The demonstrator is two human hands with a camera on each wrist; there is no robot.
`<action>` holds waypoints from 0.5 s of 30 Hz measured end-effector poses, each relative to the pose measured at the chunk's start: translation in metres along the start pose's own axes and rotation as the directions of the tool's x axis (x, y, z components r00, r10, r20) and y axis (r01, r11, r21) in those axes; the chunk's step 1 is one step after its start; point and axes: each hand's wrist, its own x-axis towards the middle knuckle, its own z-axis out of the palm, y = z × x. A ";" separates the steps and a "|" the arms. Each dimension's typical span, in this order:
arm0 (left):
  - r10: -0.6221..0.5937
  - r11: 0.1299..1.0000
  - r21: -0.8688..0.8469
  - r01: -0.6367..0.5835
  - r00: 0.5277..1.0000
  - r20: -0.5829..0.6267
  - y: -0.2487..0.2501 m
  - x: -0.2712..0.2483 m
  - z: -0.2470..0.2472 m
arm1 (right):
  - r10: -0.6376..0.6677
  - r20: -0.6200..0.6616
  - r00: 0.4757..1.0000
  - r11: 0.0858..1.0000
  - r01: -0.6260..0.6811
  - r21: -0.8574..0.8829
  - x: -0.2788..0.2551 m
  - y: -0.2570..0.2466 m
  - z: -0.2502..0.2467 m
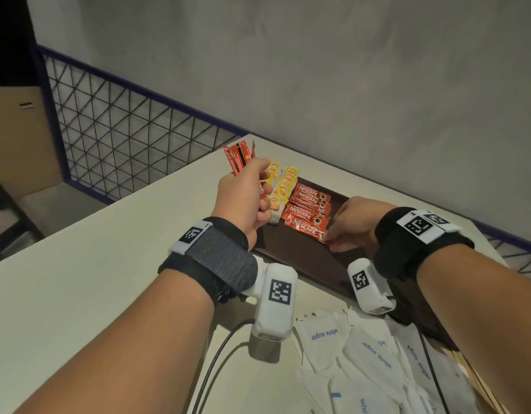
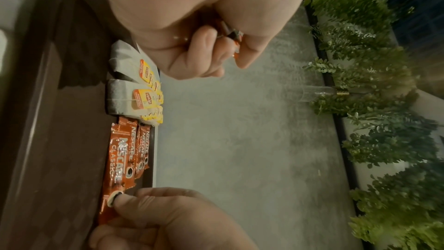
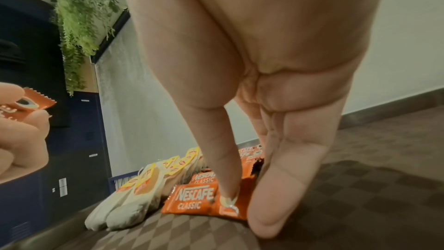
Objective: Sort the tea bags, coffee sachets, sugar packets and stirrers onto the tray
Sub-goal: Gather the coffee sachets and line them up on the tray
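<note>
Two groups done on tray (image 1: 291, 264): tea bags (image 1: 283, 183) at far end, coffee sachets (image 1: 307, 212) beside them. Left hand (image 1: 243, 198) fist-grips spare sachets (image 1: 238, 156), upright. Right hand (image 1: 352, 225) fingertips press nearest sachet (image 3: 204, 200) flat, long axis across tray. Sugar packets (image 1: 365, 348), stirrers (image 1: 473, 375) remain on table (image 1: 94, 249).

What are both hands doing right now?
Left hand: closed around a bunch of coffee sachets.
Right hand: fingers straight, pressing the nearest sachet onto the tray.
</note>
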 end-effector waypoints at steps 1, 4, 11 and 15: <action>-0.003 1.000 -0.002 0.003 1.000 0.005 0.000 0.000 0.000 | 0.003 0.009 1.000 1.000 -0.003 0.000 0.000 -0.001 0.001; -0.016 1.000 -0.023 0.017 1.000 0.018 0.001 -0.001 0.000 | 0.007 0.013 1.000 1.000 -0.006 -0.009 0.003 -0.004 0.001; -0.014 0.999 -0.034 0.015 1.000 0.021 0.003 -0.003 0.001 | -0.031 0.007 1.000 0.996 0.031 -0.082 0.020 -0.007 0.004; 0.000 1.000 -0.008 0.001 0.999 0.040 0.004 -0.006 0.002 | -0.021 -0.005 1.000 0.991 0.021 -0.131 0.024 -0.008 0.003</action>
